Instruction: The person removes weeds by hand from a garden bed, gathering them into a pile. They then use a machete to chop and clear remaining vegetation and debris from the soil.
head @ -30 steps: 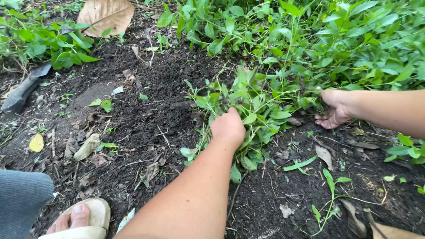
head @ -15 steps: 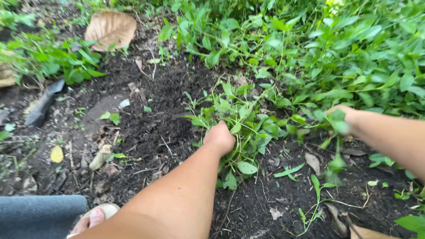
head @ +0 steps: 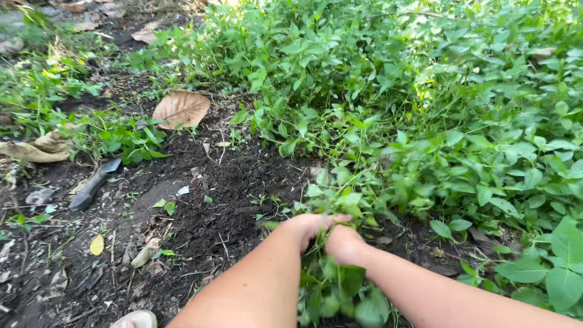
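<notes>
My left hand (head: 308, 226) and my right hand (head: 344, 242) are pressed together low in the middle of the view. Both are closed on a bunch of green leafy weeds (head: 333, 291) that hangs below and between my forearms. More stems of the same plant (head: 331, 191) poke up just beyond my knuckles. The fingers are partly hidden by the leaves. Dark bare soil (head: 218, 200) lies to the left of my hands.
A dense bed of green weeds (head: 461, 103) fills the right and far side. A large dry brown leaf (head: 181, 109) lies on the soil at the left. A dark tool-like object (head: 92, 185) rests further left. The toe of my sandal (head: 135, 319) shows at the bottom edge.
My right hand came in from the right and joined my left hand on the weed clump. The bunch now hangs lower between my arms, and the view has tilted up towards the weed bed.
</notes>
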